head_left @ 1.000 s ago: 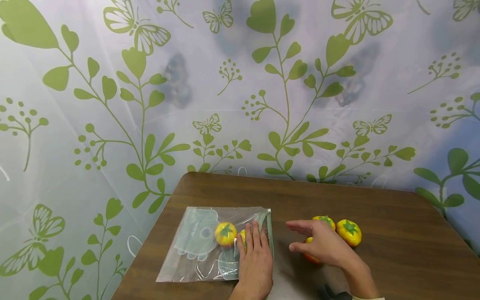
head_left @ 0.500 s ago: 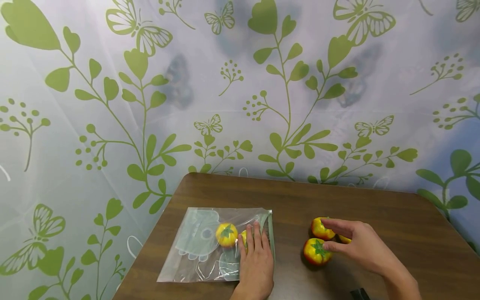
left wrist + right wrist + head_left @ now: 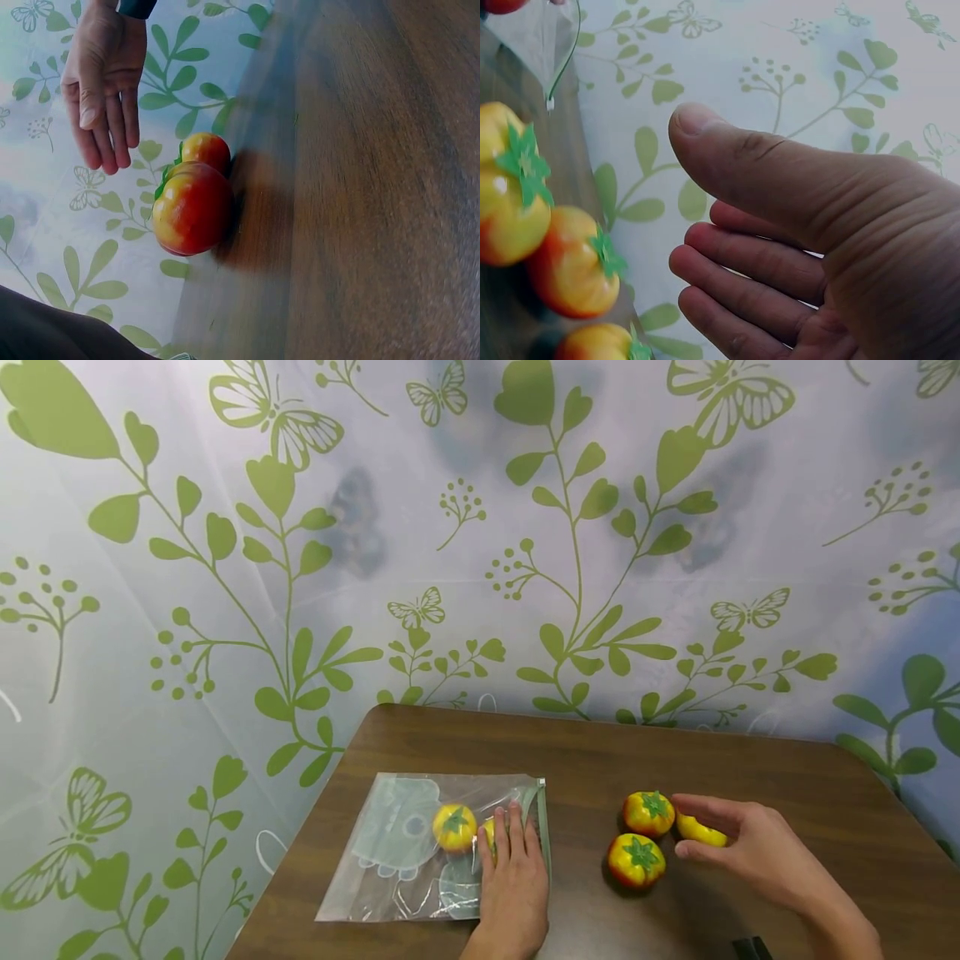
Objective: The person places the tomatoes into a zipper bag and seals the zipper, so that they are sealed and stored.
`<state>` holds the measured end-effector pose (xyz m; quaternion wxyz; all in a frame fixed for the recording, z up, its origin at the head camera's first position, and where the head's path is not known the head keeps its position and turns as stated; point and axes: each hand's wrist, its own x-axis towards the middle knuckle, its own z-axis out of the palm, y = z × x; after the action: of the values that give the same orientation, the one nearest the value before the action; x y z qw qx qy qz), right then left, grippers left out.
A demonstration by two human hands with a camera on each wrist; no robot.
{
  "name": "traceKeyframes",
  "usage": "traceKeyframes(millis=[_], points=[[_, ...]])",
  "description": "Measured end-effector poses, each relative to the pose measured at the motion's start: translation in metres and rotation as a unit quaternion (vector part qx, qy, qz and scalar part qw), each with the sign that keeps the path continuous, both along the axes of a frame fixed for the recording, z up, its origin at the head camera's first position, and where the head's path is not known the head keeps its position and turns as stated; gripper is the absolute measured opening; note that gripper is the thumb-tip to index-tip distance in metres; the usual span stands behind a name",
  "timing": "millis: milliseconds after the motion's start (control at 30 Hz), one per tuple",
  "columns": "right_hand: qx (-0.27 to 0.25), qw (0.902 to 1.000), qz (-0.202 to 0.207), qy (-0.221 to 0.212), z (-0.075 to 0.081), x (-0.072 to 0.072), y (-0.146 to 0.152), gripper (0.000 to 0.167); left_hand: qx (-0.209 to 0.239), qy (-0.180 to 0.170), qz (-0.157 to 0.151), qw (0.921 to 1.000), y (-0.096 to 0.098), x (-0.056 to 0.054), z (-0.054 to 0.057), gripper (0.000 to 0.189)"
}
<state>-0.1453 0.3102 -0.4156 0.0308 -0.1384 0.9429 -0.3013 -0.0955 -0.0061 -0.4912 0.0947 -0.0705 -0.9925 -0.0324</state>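
Observation:
In the head view, a clear zip bag (image 3: 348, 893) with a pale green cartoon print lies flat, two yellow-red tomatoes inside. One bagged tomato (image 3: 454, 828) shows fully; the other (image 3: 489, 835) is partly under my left hand (image 3: 513, 881), which rests on the bag near its green zip edge, fingers straight. Right of the bag are a rear tomato (image 3: 648, 814), a front tomato (image 3: 636, 861) and a third tomato (image 3: 697, 832), partly hidden by my right hand (image 3: 772, 852). That hand hovers beside the third one, thumb and fingers apart, holding nothing in the right wrist view (image 3: 780, 225).
The brown wooden table (image 3: 577, 752) backs onto a pale curtain (image 3: 450, 635) printed with green leaves and butterflies. A small dark object (image 3: 750, 948) shows at the front edge near my right forearm. The bag's white slider (image 3: 542, 782) sits at its far right corner.
My right hand has moved right, off the two nearer loose tomatoes, to the third one. Both now show fully. My left hand has stayed on the bag.

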Motion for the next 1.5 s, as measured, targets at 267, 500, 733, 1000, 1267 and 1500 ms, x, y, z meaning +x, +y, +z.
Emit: traceKeyframes(millis=[267,500,733,1000,1267,1500], points=[[0.021,0.9995,-0.020,-0.009,-0.003,0.003,0.024,0.070,-0.006,-0.006,-0.003,1.0000,0.000,0.001,0.000,0.096],[0.037,0.9982,-0.045,-0.015,-0.002,0.002,0.043,0.075,-0.005,-0.005,-0.001,1.0000,0.000,0.000,0.002,0.094],[0.062,0.9953,-0.070,-0.027,-0.006,0.001,0.060,0.084,-0.006,-0.002,-0.001,1.0000,0.000,-0.001,0.000,0.095],[0.070,0.9932,-0.085,-0.038,-0.015,0.001,0.077,0.085,-0.013,-0.005,-0.001,0.9999,0.000,-0.001,0.000,0.095],[0.064,0.9917,-0.097,-0.055,-0.024,-0.001,0.084,0.086,-0.018,-0.002,0.000,0.9998,0.001,-0.002,0.001,0.095],[0.037,0.9907,-0.102,-0.083,-0.037,-0.007,0.082,0.089,-0.014,-0.006,-0.001,0.9999,0.000,0.000,0.001,0.096]])
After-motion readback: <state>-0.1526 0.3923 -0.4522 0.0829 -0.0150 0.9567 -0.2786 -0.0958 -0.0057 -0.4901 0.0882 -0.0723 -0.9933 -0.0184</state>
